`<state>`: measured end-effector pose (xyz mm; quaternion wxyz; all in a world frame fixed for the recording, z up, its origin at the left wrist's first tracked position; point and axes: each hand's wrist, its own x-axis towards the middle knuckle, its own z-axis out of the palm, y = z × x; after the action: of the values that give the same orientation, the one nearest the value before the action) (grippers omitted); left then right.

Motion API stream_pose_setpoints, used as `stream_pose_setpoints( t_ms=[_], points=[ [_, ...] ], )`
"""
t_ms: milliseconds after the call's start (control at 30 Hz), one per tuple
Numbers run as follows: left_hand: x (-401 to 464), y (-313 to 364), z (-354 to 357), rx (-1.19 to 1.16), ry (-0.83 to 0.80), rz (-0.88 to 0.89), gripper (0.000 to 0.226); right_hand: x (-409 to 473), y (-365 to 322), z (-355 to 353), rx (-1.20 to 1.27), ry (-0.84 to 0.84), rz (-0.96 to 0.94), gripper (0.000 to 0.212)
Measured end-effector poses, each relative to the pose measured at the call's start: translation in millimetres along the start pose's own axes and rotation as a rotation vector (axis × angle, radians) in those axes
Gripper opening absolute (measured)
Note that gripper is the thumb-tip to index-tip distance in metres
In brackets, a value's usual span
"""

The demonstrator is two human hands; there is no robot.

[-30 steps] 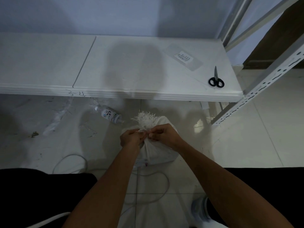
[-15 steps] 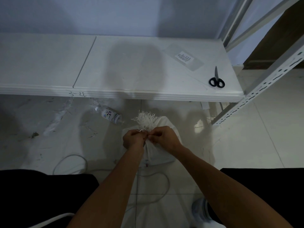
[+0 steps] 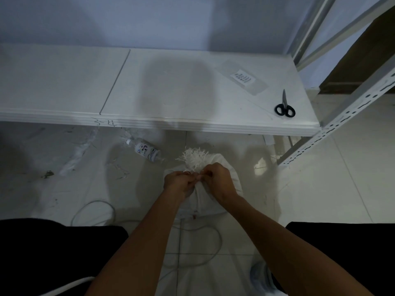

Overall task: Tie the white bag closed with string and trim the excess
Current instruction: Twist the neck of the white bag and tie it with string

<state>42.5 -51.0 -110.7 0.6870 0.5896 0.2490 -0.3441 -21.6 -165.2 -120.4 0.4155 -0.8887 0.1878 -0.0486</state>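
Observation:
A white bag (image 3: 205,201) stands on the floor between my knees, its frayed mouth (image 3: 195,158) gathered into a tuft. My left hand (image 3: 179,183) and my right hand (image 3: 218,179) meet at the bag's neck just below the tuft, fingertips pinched together on thin string that is too small to make out there. A loose length of white string (image 3: 211,251) loops over the floor tiles below the bag. Black-handled scissors (image 3: 285,106) lie on the white shelf (image 3: 171,86) at the far right, well away from both hands.
A small plastic bottle (image 3: 147,151) lies on the floor left of the bag. A clear sleeve with a label (image 3: 243,79) rests on the shelf. A grey metal rack post (image 3: 342,118) slants at the right. Another cord loop (image 3: 94,212) lies at the left.
Both hands have stayed at the bag's neck, with small finger movements working the string; the bag and hands have shifted very slightly.

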Motion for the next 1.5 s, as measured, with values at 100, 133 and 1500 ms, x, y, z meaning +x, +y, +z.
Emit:
stream_pose_setpoints(
  t_ms=[100,133,1500],
  points=[
    [-6,5,0,0.042,-0.014,-0.031,0.015,-1,-2,-5,0.029,-0.050,0.017,0.011],
    [-6,6,-1,0.041,-0.020,-0.040,0.014,-1,-4,-6,0.028,-0.075,0.011,0.014],
    [-8,15,4,0.146,-0.036,0.080,0.018,-10,4,-8,-0.109,-0.080,-0.189,0.023]
  ],
)
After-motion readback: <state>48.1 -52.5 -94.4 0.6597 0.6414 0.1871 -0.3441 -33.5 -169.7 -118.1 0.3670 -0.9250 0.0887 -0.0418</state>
